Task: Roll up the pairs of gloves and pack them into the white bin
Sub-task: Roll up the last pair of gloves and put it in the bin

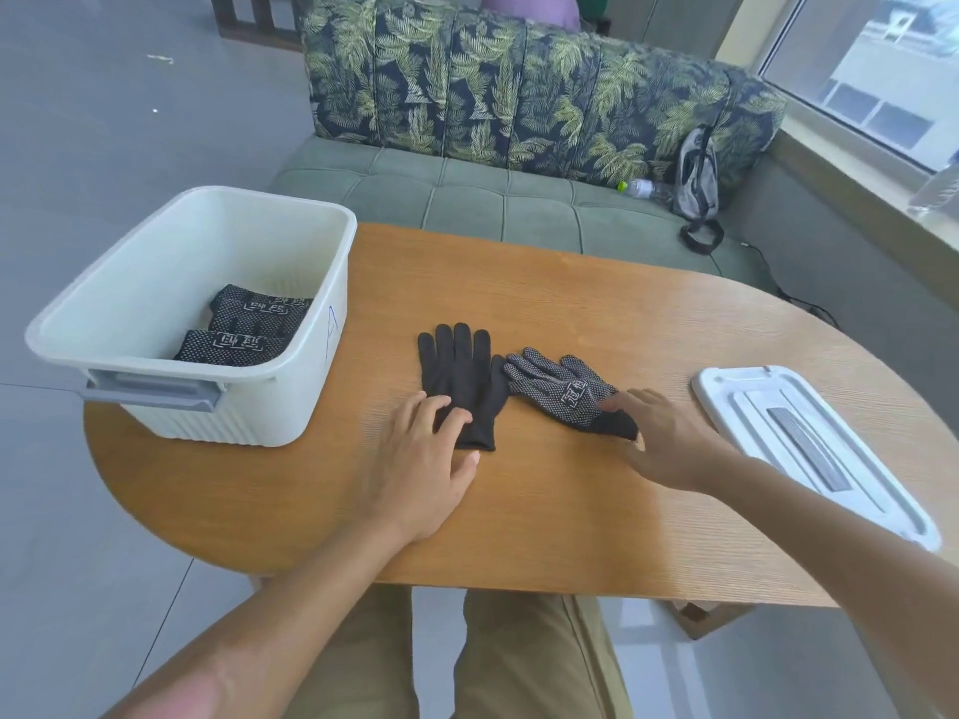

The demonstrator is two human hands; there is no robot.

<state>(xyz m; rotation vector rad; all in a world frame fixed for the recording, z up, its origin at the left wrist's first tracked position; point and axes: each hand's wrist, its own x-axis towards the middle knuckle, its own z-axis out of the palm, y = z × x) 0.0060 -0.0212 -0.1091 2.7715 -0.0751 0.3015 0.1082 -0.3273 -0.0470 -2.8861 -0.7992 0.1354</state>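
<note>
On wooden table (545, 303): white bin (311, 324), lid (726, 402); behind, leaf-print sofa (519, 96).

Bare worktop (545, 511) is lying open along the near edge, in front of both hands, and across the far half toward the sofa (493, 199). The white bin (322, 282) is standing at the left end, its tall wall blocking a low sideways pass; its open top is giving free entry, with rolled gloves (244, 329) filling the near right part of its floor. The white lid (809, 448) is lying flat at the right edge. Two flat gloves (462, 376) are occupying the middle.
</note>
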